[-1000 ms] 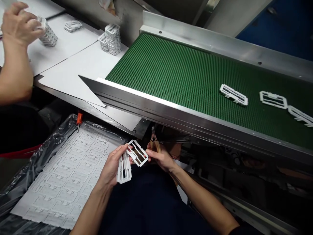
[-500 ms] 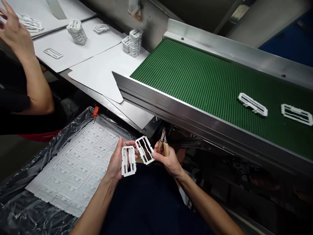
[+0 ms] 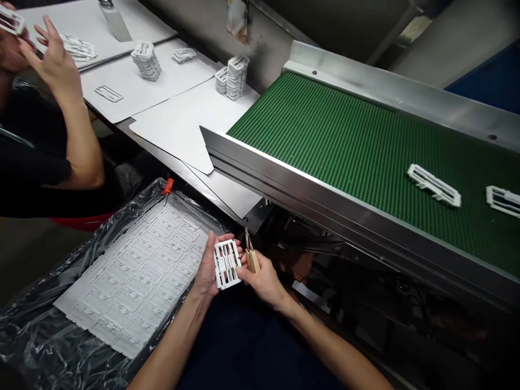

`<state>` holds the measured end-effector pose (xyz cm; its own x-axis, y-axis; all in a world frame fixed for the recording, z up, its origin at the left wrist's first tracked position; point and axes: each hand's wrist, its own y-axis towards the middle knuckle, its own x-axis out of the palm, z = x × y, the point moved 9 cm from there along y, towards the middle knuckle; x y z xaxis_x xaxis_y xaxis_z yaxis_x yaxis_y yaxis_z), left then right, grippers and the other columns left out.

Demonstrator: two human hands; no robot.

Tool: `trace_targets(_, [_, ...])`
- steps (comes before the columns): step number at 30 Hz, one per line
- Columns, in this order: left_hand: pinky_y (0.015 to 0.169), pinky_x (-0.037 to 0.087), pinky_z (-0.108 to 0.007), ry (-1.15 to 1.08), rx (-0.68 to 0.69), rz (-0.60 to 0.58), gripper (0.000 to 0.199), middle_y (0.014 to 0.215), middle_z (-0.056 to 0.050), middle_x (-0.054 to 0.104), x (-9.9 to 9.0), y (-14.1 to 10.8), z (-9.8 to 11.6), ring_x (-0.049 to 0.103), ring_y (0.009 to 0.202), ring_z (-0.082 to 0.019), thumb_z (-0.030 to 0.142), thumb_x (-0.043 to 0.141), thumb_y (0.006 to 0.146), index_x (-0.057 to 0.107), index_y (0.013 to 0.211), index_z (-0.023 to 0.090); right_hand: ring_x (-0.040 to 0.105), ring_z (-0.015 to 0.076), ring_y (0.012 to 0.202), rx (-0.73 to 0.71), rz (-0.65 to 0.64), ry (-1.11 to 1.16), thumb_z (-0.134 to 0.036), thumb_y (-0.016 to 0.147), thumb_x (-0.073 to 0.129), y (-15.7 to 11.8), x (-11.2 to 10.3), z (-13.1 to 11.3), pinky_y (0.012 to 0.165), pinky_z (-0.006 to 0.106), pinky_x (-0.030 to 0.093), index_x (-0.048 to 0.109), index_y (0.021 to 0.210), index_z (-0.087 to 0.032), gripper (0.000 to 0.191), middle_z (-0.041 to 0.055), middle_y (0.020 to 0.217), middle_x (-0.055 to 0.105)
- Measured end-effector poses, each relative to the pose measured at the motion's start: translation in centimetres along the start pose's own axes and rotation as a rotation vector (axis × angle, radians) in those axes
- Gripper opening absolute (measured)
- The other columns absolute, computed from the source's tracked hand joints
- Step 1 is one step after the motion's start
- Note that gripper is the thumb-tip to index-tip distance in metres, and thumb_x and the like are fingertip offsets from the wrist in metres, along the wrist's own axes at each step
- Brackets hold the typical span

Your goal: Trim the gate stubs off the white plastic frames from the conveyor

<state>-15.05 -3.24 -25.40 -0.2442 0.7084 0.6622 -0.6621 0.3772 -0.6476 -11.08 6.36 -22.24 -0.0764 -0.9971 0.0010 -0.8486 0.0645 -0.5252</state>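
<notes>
White plastic frames (image 3: 227, 264) lie one over another in my left hand (image 3: 208, 269), whose fingers are wrapped round their edge. My right hand (image 3: 262, 279) holds pliers (image 3: 252, 260) with tan handles, jaws pointing up, and its thumb touches the right edge of the frames. Both hands are close together in front of my dark clothing. To their left, a sheet of moulded white shapes (image 3: 138, 276) lies in a crate lined with clear plastic. Two white frames, one of them this slotted part (image 3: 434, 185), rest on the green conveyor belt (image 3: 345, 135).
Stacks of white frames (image 3: 236, 78) stand on the white-covered table (image 3: 174, 119). The conveyor's metal side wall (image 3: 304, 187) runs beyond my hands. An orange-handled tool (image 3: 168, 187) sits at the crate's corner. At upper left, another person's hands (image 3: 60, 67) hold a frame.
My right hand has moved left and laid its frame over the one in my left hand. The pliers now look more closed. The other person's hands show a frame. The view has shifted slightly.
</notes>
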Motion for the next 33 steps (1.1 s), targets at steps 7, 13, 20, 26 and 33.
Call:
trace_targets(7, [0.062,0.056,-0.028,-0.042,-0.002,-0.012,0.021,0.076,-0.003,0.065,-0.6,0.7,-0.2,0.064,0.063,-0.015,0.031,0.061,0.080,0.061,0.091,0.013,0.055,0.0149,0.072,0.002,-0.038,-0.166,-0.036,0.074,0.063,1.2,0.3,0.7,0.067,0.027,0.045,0.054,0.088,-0.019,0.024,0.0013,0.082,0.061])
trace_targets(13, [0.060,0.054,-0.027,0.007,0.069,0.012,0.022,0.077,-0.004,0.066,-0.6,1.7,0.9,0.064,0.060,-0.015,0.033,0.062,0.079,0.061,0.089,0.013,0.056,0.0165,0.079,-0.008,-0.090,0.098,-0.032,0.072,0.065,2.3,2.0,0.6,0.074,0.030,0.046,0.053,0.092,-0.017,0.028,0.0035,0.088,0.058])
trace_targets(20, [0.071,0.051,-0.028,0.114,0.184,0.134,0.040,0.102,-0.007,0.066,-1.4,0.7,2.0,0.064,0.085,-0.019,0.039,0.061,0.080,0.055,0.115,0.021,0.052,0.0143,0.071,-0.068,0.054,0.063,-0.033,0.074,0.063,4.0,1.1,0.1,0.068,0.028,0.046,0.048,0.089,-0.019,0.025,0.0000,0.079,0.052])
trace_targets(26, [0.075,0.047,-0.024,0.248,0.305,0.210,0.031,0.094,-0.005,0.067,-2.3,0.2,3.5,0.062,0.088,-0.018,0.036,0.064,0.079,0.062,0.103,0.018,0.057,0.0185,0.079,-0.107,0.098,-0.142,-0.040,0.075,0.061,7.0,2.2,0.1,0.072,0.030,0.047,0.051,0.091,-0.021,0.027,0.0033,0.087,0.058])
trace_targets(33, [0.068,0.046,-0.026,0.537,0.620,0.293,0.035,0.080,-0.004,0.067,-3.0,8.0,15.4,0.061,0.076,-0.019,0.042,0.064,0.075,0.064,0.095,0.013,0.053,0.0304,0.102,-0.416,0.397,-0.371,-0.049,0.066,0.069,16.0,-1.4,-4.9,0.088,0.044,0.042,0.058,0.101,-0.018,0.048,0.0138,0.103,0.059])
